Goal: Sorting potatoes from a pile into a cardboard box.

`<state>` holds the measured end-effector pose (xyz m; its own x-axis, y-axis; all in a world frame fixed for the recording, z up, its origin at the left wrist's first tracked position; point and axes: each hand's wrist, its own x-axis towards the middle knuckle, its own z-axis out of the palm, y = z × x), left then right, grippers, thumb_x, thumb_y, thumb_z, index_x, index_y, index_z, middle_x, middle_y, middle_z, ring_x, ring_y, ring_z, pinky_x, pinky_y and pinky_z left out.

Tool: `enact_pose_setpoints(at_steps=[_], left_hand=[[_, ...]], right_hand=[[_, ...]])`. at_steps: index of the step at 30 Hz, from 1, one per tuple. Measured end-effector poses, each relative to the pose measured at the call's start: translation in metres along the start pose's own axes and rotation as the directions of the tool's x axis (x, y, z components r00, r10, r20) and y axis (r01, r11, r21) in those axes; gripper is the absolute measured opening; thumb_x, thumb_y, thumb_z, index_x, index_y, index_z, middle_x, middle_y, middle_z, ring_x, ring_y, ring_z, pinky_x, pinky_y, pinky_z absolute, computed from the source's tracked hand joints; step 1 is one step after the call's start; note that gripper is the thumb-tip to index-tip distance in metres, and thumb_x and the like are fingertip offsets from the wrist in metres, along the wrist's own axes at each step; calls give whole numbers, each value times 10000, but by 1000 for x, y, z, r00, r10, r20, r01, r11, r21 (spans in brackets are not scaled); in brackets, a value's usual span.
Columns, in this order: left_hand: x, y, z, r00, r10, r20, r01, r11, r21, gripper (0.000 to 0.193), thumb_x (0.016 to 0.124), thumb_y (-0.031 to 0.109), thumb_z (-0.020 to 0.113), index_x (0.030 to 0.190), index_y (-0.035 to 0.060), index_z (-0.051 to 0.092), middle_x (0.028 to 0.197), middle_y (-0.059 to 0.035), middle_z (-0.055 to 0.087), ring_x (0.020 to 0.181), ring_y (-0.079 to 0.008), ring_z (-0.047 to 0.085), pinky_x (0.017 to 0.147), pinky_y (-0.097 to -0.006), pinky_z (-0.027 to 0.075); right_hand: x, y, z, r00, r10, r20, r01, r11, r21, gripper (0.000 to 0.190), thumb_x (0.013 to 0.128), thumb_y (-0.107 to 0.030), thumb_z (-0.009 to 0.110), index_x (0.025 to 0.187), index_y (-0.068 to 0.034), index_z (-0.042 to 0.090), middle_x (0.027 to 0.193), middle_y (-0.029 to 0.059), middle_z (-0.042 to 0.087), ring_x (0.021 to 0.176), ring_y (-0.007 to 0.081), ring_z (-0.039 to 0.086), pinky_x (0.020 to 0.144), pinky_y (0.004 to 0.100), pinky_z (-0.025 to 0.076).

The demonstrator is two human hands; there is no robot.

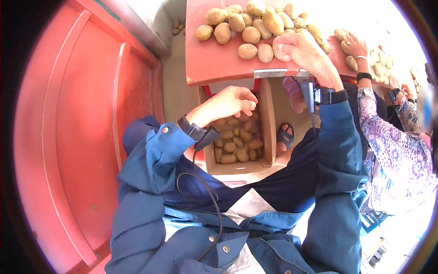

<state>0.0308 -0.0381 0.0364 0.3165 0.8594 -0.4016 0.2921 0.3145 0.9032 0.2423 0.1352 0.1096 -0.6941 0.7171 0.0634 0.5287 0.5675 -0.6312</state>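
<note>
My right hand point(301, 49) is over the front part of the red tabletop point(212, 65), its fingers closed on a potato point(280, 51). Two more potatoes lie in a row just left of it, one of them a round potato point(265, 53). Behind them spreads a loose heap of potatoes point(253, 20). My left hand point(232, 102) hangs in the air above an open cardboard box point(269, 137), fingers loosely curled and apart, with nothing seen in them. Many potatoes point(239, 140) fill the bottom of the box, which stands below the table's front edge between my legs.
A co-worker's hand point(356, 46) rests on potatoes farther right along the table; another person's hands point(400, 85) are beyond. A red wooden door point(82, 137) stands at the left. Sandalled feet are near the box, including a dark sandal point(285, 136). A black cable point(215, 205) hangs from my left wrist.
</note>
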Motion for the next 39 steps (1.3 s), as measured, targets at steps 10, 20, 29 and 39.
enact_pose_setpoints(at_steps=[10,20,29,39], left_hand=[[12,21,-53,906,130,-404,-144,990,-3,259,990,187,671,1189,22,674,1061,-68,739,830,-121,721,684,-286,531],[54,13,-63,729,361,-581,-70,884,462,551,861,203,784,1325,-22,590,1328,-243,641,1240,-383,614,1032,-453,510],[74,-3,-71,704,513,-491,-65,736,674,591,839,215,795,1351,11,580,1309,-220,646,1241,-378,609,1041,-449,499],[47,13,-73,755,321,-571,166,750,640,509,803,315,816,1136,21,567,1107,-232,692,1079,-410,665,905,-471,526]], right_hand=[[21,3,54,980,-135,-148,102,972,-210,249,920,-132,528,955,24,719,895,280,716,851,452,709,783,500,568],[19,-35,47,968,247,53,-253,944,211,261,938,-160,579,1019,72,667,720,101,640,698,176,634,693,380,539],[25,-9,65,992,127,26,-130,982,138,569,824,-38,641,1381,58,584,1077,219,723,752,222,703,735,371,567],[25,-3,71,998,18,-61,-22,997,-73,325,854,-212,648,1048,44,696,983,266,732,1016,410,714,900,464,550]])
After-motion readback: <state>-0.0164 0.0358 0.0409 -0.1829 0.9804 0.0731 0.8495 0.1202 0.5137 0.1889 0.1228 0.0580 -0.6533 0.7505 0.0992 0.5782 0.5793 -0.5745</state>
